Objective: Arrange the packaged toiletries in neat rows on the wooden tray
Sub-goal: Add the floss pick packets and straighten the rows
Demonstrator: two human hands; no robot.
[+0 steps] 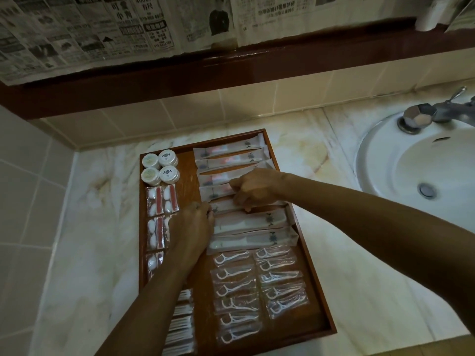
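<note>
Wooden tray (318, 255), hands (253, 188) gripping sachet (223, 205)

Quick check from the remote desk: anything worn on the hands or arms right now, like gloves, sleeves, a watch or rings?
Nothing visible. The left hand and right hand are bare, no gloves. Both forearms are uncovered up to the frame edge, with no sleeve, watch or bracelet showing. The light is too dim to rule out a thin ring.
</note>
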